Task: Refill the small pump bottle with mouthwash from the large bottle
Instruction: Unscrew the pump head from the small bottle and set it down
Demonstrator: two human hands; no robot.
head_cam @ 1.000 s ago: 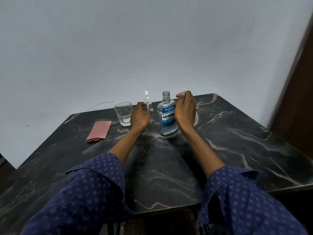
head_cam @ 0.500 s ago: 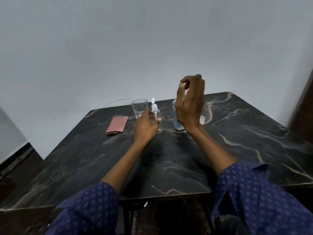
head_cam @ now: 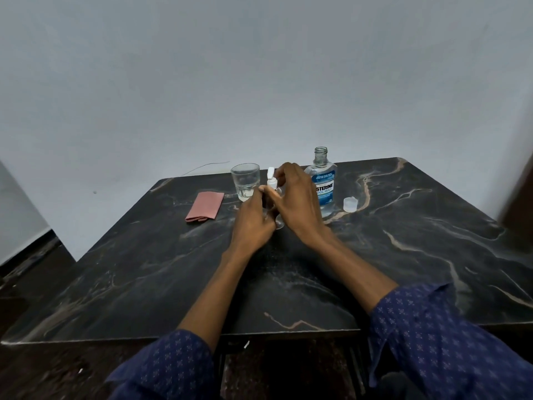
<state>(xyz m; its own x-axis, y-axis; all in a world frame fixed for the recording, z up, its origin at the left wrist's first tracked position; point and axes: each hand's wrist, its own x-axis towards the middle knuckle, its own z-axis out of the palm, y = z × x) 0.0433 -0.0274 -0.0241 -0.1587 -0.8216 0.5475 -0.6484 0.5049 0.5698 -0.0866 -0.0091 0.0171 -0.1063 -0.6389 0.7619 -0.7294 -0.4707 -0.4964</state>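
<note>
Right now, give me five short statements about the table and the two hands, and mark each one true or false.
1. The large clear mouthwash bottle with the blue label stands upright with its neck uncapped. True.
2. The small translucent cap lies on the dark marble table to the right of that bottle. True.
3. The folded pink cloth lies inside the clear drinking glass. False: it lies flat on the table, left of the glass.
4. The right hand grips the mouthwash bottle. False: it reaches to the top of the small clear pump bottle.
5. The left hand rests on the cloth. False: it holds the pump bottle.
</note>
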